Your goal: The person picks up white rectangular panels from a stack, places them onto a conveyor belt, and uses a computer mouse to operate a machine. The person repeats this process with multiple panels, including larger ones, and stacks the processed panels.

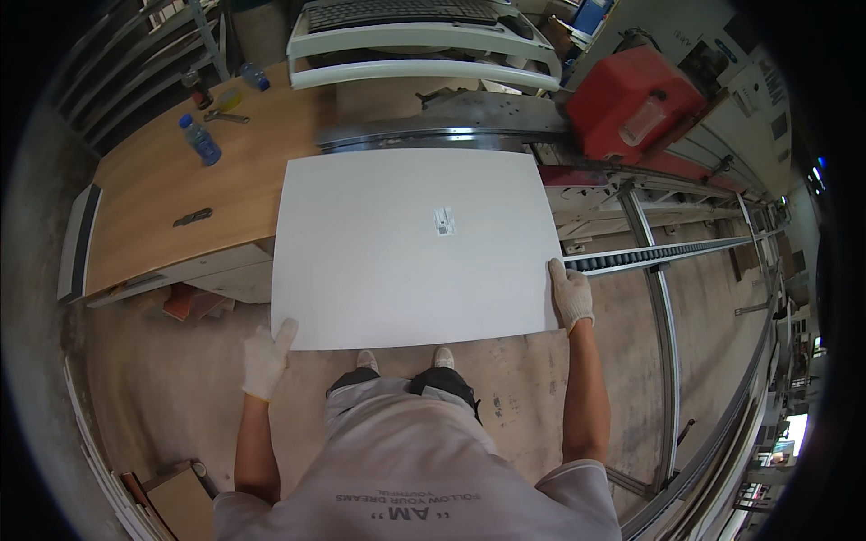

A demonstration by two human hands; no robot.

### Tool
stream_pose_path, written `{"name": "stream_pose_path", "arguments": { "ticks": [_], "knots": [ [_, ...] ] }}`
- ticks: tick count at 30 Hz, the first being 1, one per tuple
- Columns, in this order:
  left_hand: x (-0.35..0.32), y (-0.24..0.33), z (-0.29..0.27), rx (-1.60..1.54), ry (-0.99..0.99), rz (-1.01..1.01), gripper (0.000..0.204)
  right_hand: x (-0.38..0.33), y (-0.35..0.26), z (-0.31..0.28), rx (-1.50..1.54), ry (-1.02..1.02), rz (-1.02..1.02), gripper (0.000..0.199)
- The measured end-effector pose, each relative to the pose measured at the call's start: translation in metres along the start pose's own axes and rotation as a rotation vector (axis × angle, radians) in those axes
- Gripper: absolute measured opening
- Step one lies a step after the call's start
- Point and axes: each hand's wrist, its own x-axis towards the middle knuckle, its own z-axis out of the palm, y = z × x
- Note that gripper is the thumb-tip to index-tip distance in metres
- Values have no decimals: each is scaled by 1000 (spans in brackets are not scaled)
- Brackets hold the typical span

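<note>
A large white rectangular panel (406, 252) lies flat in front of me, with a small printed label (444, 221) near its middle. My left hand (267, 359), in a white work glove, grips the panel's near left corner. Gloved the same way, my right hand (571, 294) holds the right edge near the front corner. The panel's far edge rests by a metal machine bed (451, 126). Below the near edge my shoes (404, 359) stand on the floor.
A wooden workbench (180, 189) at the left carries two blue bottles (200, 141) and small tools. A red machine housing (627, 99) stands at the upper right, with a roller rail (658, 252) running right. A white frame (424, 54) with a keyboard stands beyond. Boards lean at the lower left (162, 496).
</note>
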Motion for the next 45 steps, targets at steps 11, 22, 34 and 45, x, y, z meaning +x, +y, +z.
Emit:
{"name": "stream_pose_path", "arguments": {
  "ticks": [11, 22, 34, 45],
  "knots": [
    [35, 45, 159, -525, -45, -161, 67, 70, 73, -53, -251, 249, -341, 57],
    [-12, 156, 208, 208, -27, -239, 87, 73, 138, 19, 1360, -118, 365, 55],
    [55, 126, 169, 831, -176, 536, 79, 31, 18, 63, 431, 16, 260, 55],
    [82, 140, 179, 582, -172, 444, 71, 55, -35, 63, 561, -664, 516, 61]
  ]
}}
